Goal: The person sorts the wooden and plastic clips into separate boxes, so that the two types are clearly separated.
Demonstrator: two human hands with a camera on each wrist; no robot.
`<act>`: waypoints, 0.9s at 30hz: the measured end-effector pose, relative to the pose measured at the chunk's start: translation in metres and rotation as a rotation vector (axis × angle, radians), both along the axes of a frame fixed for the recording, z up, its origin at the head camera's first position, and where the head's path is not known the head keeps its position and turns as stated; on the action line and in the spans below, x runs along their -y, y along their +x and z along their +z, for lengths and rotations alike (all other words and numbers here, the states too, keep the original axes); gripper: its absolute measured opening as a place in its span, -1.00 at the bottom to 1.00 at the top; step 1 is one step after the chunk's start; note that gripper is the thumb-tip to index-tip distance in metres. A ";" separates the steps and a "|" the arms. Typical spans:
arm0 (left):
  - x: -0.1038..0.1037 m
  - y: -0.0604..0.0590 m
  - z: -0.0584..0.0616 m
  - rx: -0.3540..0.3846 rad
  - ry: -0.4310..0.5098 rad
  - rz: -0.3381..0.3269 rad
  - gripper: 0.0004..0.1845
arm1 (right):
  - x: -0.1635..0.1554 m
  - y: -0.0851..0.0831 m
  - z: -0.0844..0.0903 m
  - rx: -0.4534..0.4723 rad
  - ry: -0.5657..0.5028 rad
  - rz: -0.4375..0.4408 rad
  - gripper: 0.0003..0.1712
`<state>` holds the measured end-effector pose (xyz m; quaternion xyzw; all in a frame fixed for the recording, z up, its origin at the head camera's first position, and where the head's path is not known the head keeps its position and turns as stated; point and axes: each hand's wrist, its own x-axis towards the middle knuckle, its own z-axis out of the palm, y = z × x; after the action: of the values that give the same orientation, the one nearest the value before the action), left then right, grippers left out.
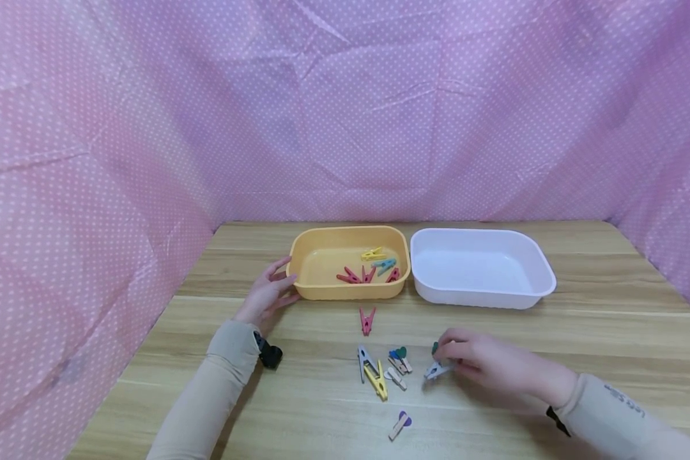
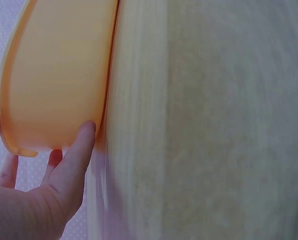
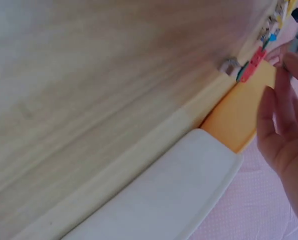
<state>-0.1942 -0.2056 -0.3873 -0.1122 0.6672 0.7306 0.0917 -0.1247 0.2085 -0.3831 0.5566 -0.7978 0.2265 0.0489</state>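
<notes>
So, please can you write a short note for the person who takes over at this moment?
Left hand: open, fingers touching the orange tub at its left end.
Right hand: pinches a pale clothespin just above the table.
Done: five pegs lie in the orange tub. White tub holds nothing.
Left: the red peg in front of the orange tub, the cluster by the right hand, and one purple-tipped peg nearest the person.

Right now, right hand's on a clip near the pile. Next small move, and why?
Probably lift the grey clip toward the orange tub: the right hand pinches it on the table, the left hand touches that tub's wall, and it already holds clips; the white tub holds none.
</notes>
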 end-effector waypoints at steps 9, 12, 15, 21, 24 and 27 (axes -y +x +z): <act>0.002 0.001 -0.001 -0.003 -0.010 0.001 -0.37 | 0.004 -0.008 0.013 -0.041 -0.072 -0.070 -0.54; 0.002 0.001 -0.001 -0.003 -0.006 0.000 -0.36 | 0.006 -0.009 0.015 -0.041 -0.068 -0.093 -0.55; 0.001 0.001 -0.001 -0.005 -0.003 0.002 -0.36 | 0.009 -0.010 0.015 -0.041 -0.054 -0.131 -0.56; 0.000 0.002 0.000 0.005 -0.021 0.008 -0.37 | 0.015 -0.013 0.017 -0.022 -0.045 -0.187 -0.59; 0.000 0.001 0.001 0.013 -0.027 0.012 -0.37 | 0.018 -0.016 0.019 -0.016 -0.055 -0.200 -0.61; 0.000 0.001 0.001 0.015 -0.025 0.013 -0.37 | 0.021 -0.019 0.022 0.012 -0.049 -0.212 -0.61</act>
<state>-0.1929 -0.2055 -0.3865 -0.1232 0.6751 0.7218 0.0905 -0.1433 0.1870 -0.3615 0.4663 -0.8467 0.2428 0.0816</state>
